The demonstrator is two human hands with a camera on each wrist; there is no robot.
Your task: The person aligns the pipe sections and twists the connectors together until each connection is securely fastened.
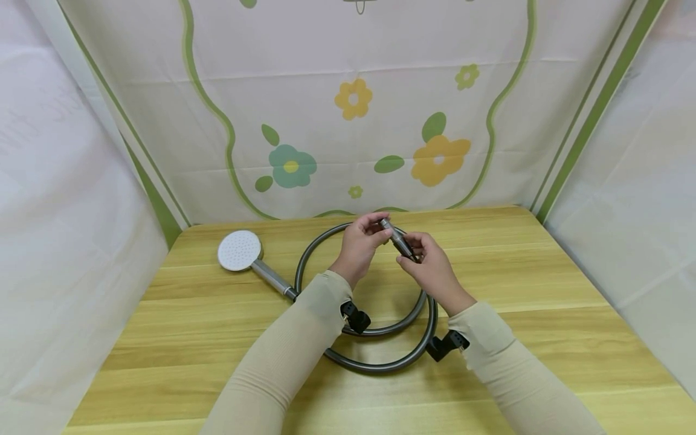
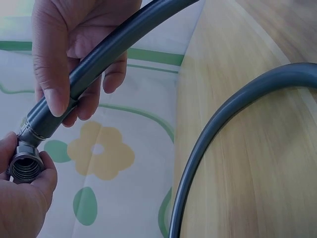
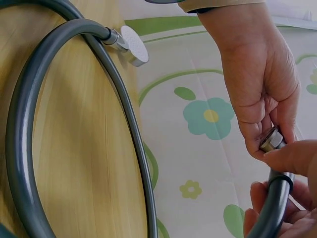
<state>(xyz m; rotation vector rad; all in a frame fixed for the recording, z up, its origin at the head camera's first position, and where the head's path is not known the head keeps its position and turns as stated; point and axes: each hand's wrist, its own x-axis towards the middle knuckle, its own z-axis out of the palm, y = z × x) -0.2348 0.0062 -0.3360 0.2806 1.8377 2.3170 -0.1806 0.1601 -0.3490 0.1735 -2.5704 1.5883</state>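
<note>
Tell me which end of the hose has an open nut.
The raised end, held by the right hand: its nut, pinched by the left hand, gapes with threads showing. The other end joins the shower head.

pale flowered cloth backdrop (image 1: 348,136) behind a wood-grain table (image 1: 168,338)

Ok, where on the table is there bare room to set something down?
Bare table lies right of the hose and right sleeve, out to the side curtain, and near left, between shower head and left sleeve. The middle is crowded: the hose loops there, under left hand and right hand.
</note>
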